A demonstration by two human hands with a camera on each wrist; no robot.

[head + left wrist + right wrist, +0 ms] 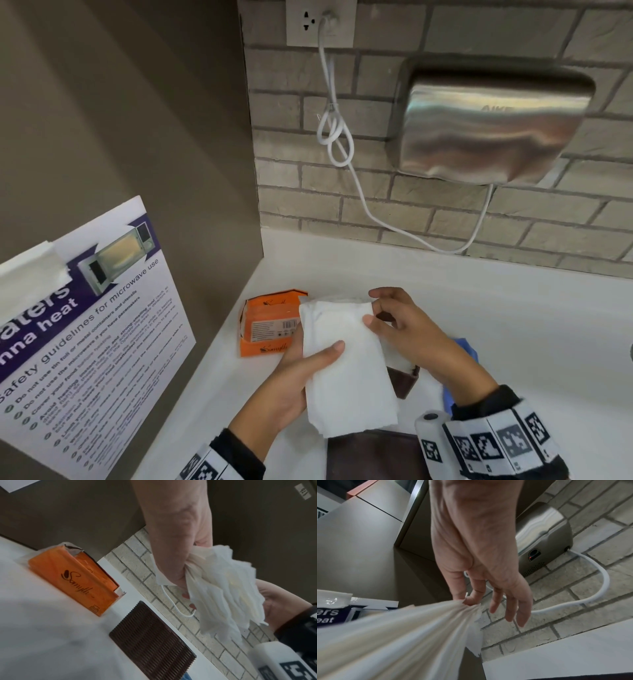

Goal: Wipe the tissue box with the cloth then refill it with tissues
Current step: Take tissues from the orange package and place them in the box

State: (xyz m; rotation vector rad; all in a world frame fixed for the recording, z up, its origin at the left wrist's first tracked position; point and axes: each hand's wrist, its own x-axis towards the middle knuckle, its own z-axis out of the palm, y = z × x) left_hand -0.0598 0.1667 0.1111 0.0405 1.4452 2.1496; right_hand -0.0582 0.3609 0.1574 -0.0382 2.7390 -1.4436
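Note:
A thick stack of white tissues (346, 363) is held above the white counter. My left hand (301, 373) grips its lower left side, thumb across the top. My right hand (387, 322) pinches the stack's far right corner between thumb and forefinger; its other fingers hang loosely. The wrist views show the tissues (221, 588) fanned in my left hand (173, 563) and the tissues (402, 635) bunched at my right fingertips (471, 600). The brown ribbed tissue box (404, 380) lies under the stack, mostly hidden; its ribbed side (152, 641) shows on the counter. A blue cloth (462, 349) peeks out behind my right wrist.
A torn orange tissue packet (270, 322) lies at the counter's back left corner. A steel hand dryer (489, 126) hangs on the brick wall, its white cord (376, 219) drooping to just above the counter. A microwave safety poster (89, 335) is on the left panel.

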